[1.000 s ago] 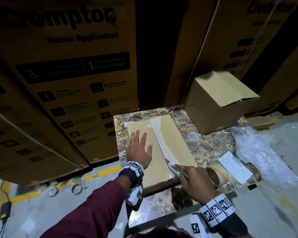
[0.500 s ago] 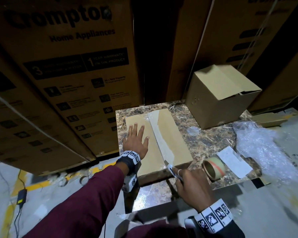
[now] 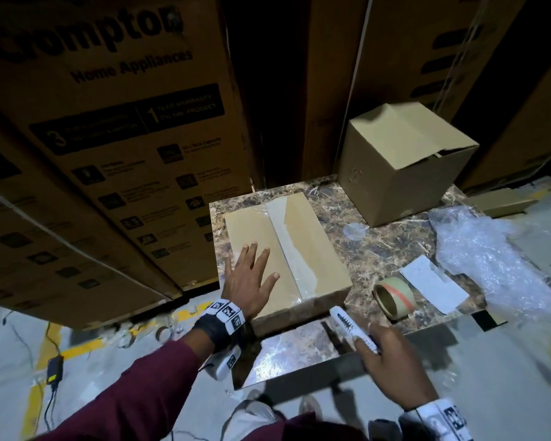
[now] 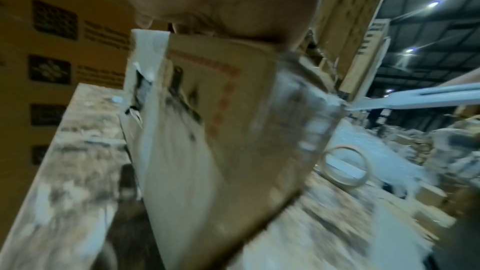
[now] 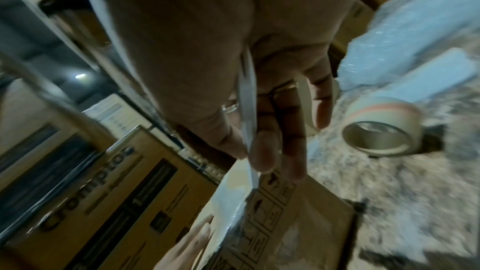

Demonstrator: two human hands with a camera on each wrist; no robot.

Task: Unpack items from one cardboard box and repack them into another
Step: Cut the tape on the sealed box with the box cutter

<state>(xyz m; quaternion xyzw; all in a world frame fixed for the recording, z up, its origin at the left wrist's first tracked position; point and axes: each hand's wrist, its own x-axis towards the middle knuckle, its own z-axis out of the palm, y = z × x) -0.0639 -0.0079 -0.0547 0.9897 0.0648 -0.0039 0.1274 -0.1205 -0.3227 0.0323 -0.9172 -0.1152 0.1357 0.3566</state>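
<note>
**Two boxes on the marble table**

Left hand lay flat, fingers spread, on the taped flat box at the marble table near edge. Right hand gripped a white cutter just off that box's near corner. Second box stood at the table's far side; tape roll lay right of the flat box.

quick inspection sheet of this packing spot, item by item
surface: marble-pattern table top, partly covered.
job's things: flat taped box at the table's left; taller box at the back, flaps loosely closed.
clutter: tape roll, white paper slip, bubble wrap over the right edge.
hands: left hand flat on the flat taped box; right hand grips a white box cutter off the near edge.
cables: black adapter and cord on the floor, left.
surroundings: large printed cartons stacked behind.
</note>
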